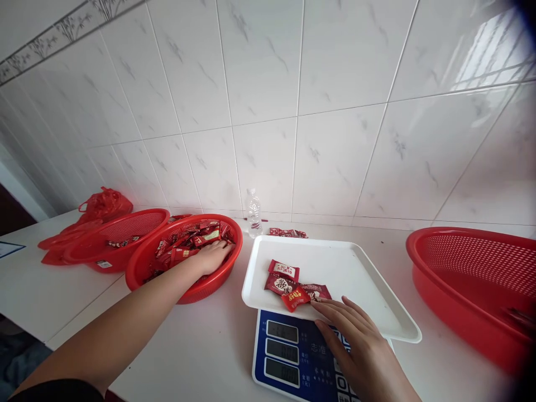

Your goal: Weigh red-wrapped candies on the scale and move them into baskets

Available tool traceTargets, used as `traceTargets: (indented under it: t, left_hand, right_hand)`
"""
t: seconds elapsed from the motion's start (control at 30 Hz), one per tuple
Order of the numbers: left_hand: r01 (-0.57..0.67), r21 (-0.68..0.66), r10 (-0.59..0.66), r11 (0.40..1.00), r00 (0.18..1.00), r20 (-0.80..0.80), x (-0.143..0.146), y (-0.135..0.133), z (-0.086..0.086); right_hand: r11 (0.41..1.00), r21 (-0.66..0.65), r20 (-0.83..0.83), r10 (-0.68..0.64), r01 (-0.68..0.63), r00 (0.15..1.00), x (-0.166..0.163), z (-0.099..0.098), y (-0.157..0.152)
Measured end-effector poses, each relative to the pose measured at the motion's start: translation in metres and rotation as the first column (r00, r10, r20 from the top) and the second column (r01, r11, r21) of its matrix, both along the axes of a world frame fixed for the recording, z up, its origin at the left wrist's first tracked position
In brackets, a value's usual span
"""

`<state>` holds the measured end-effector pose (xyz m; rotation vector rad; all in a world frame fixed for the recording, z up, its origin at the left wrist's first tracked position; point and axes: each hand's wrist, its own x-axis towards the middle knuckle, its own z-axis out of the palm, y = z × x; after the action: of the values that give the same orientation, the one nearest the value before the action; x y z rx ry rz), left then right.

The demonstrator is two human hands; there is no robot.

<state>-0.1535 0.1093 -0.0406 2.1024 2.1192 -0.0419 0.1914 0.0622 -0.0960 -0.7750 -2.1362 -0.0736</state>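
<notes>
My left hand (213, 257) reaches into a red plastic basket (133, 268) heaped with red-wrapped snack packets (180, 254). Its fingers lie stretched over the packets at the right side, their tips partly hidden. With fingers extended, my right hand (355, 329) hovers over the keypad of a blue weighing scale (314, 363), near the front rim of its tray. On that white tray (335, 259) lie several wrapped packets: one with a white label (283, 271), dark red ones (278, 283) and a small bright red one (296, 298), close to my right fingertips.
A clear plastic bottle (253, 215) stands behind the tray by the tiled wall, with a red patterned packet (287, 233) beside it. Another red basket (456, 290) is at the right. Further left are a red basket (138, 226) holding few packets and red plastic bags (106, 205).
</notes>
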Motion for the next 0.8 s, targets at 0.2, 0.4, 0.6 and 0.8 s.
traceTargets:
  t: [0.2,0.4,0.6,0.8]
  left_hand:
    - [0.024,0.038,-0.022,0.999,0.998,-0.054,0.003,0.008,-0.002]
    - [0.002,0.045,0.001,0.999,0.998,-0.068,-0.002,-0.003,0.008]
    - [-0.076,0.118,0.075,0.990,0.997,0.013,-0.005,-0.015,0.030]
    - [-0.103,0.176,0.059,0.979,0.969,0.238,0.015,-0.019,0.045]
  right_hand:
    - [1.000,0.004,0.010,0.003,-0.003,1.000,0.000,0.001,0.000]
    - [1.000,0.011,-0.011,0.004,-0.004,1.000,0.000,0.001,-0.001]
    - [1.000,-0.017,-0.018,0.005,-0.005,1.000,-0.001,0.001,-0.001]
    - [0.999,-0.038,-0.011,-0.001,0.000,1.000,0.000,0.001,-0.002]
